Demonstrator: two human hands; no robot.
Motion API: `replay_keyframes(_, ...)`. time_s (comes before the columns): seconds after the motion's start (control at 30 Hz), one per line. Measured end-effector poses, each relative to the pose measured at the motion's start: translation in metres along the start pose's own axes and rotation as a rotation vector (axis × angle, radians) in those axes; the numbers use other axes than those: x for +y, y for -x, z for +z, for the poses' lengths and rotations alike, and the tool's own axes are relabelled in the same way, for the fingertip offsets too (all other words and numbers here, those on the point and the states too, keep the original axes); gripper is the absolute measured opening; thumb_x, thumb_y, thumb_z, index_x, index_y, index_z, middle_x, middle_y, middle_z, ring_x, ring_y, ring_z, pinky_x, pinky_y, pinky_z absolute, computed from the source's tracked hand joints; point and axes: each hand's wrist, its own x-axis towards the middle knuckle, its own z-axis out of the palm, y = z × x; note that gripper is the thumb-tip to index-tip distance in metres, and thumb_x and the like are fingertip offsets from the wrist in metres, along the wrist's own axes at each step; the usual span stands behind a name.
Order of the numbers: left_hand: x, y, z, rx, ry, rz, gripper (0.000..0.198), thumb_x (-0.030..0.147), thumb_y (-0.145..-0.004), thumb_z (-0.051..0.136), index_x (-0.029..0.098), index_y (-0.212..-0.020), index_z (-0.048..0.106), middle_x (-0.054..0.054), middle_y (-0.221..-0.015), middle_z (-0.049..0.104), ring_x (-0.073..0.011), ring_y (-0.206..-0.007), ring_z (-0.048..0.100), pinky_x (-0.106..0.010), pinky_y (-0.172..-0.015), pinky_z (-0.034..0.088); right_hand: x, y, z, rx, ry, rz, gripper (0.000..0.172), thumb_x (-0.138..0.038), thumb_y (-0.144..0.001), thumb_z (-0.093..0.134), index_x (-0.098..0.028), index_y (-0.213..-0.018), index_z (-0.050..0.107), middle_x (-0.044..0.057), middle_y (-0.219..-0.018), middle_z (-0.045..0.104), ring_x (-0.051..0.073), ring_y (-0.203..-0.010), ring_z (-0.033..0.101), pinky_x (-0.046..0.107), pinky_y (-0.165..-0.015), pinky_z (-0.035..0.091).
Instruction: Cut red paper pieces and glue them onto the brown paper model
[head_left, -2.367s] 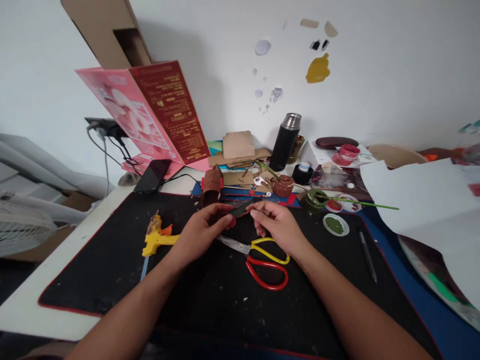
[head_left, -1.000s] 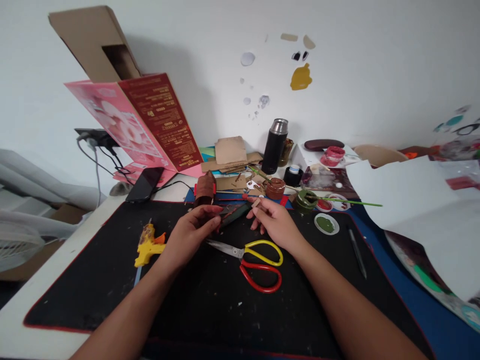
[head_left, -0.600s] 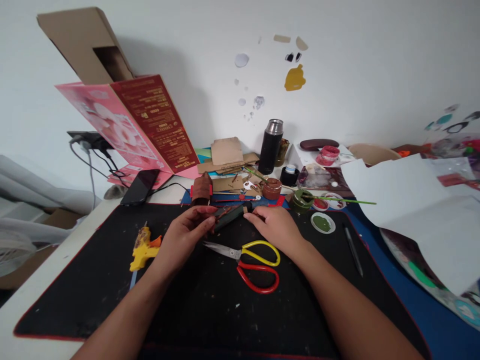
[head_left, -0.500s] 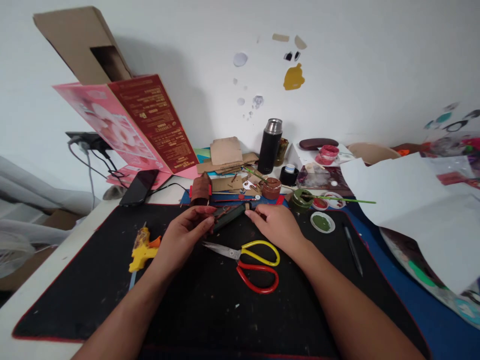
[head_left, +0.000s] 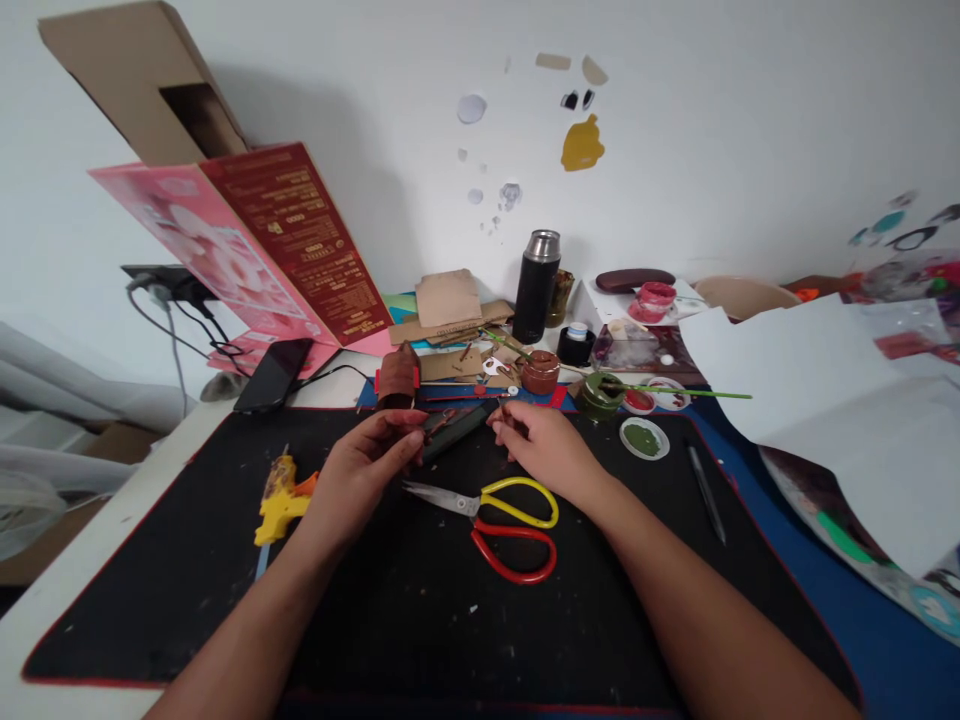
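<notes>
Gripping dark green piece by one end with left fingers, slightly parted around it. With right fingers nearly together beside its other end, cannot tell whether holding anything. Noted scissors on black mat, just nearer than both; brown roll just beyond left fingers.

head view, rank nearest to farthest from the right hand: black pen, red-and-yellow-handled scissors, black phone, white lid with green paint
1. Red-and-yellow-handled scissors, just below the right hand
2. White lid with green paint, to its right
3. Black pen, farther right
4. Black phone, far left
</notes>
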Motion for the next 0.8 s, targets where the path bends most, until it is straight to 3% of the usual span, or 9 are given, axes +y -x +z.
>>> replay_keyframes(0.17, -0.001, 0.000, 0.000, 0.004, -0.012, 0.006, 0.048, 0.057, -0.080, 0.084, 0.019, -0.109, 0.075, -0.002, -0.076, 0.070, -0.0181, -0.071, 0.064, -0.030, -0.068, 0.051, -0.001, 0.001, 0.001, -0.018, -0.025, -0.034, 0.015, -0.015, -0.099, 0.058, -0.022, -0.102, 0.071, 0.004, -0.092, 0.078, 0.016, -0.069, 0.069, 0.028, -0.065, 0.047)
replay_keyframes(0.43, -0.002, 0.000, -0.001, 0.005, 0.012, 0.005, 0.048, 0.056, -0.079, 0.085, 0.019, -0.109, 0.075, -0.001, -0.078, 0.071, -0.0174, -0.071, 0.063, -0.029, -0.069, 0.050, -0.004, 0.002, 0.002, -0.005, -0.063, -0.044, 0.016, -0.029, -0.105, 0.058, -0.022, -0.104, 0.072, 0.000, -0.072, 0.072, 0.018, -0.067, 0.067, 0.029, -0.065, 0.044)
replay_keyframes(0.63, -0.001, 0.000, 0.000, 0.002, -0.015, 0.007, 0.050, 0.058, -0.079, 0.084, 0.019, -0.109, 0.075, -0.003, -0.078, 0.071, -0.0187, -0.072, 0.064, -0.030, -0.069, 0.051, -0.010, 0.004, 0.002, 0.034, 0.118, -0.122, 0.015, -0.032, -0.105, 0.063, -0.023, -0.106, 0.075, 0.004, -0.093, 0.079, 0.020, -0.078, 0.068, 0.031, -0.069, 0.043)
replay_keyframes(0.8, -0.001, 0.000, 0.000, 0.001, -0.002, 0.011, 0.049, 0.058, -0.079, 0.085, 0.020, -0.108, 0.076, -0.002, -0.078, 0.071, -0.0188, -0.072, 0.064, -0.030, -0.068, 0.051, -0.011, 0.006, 0.005, -0.001, 0.163, -0.159, 0.012, -0.031, -0.105, 0.064, -0.024, -0.104, 0.074, 0.005, -0.098, 0.078, 0.021, -0.085, 0.069, 0.033, -0.074, 0.046)
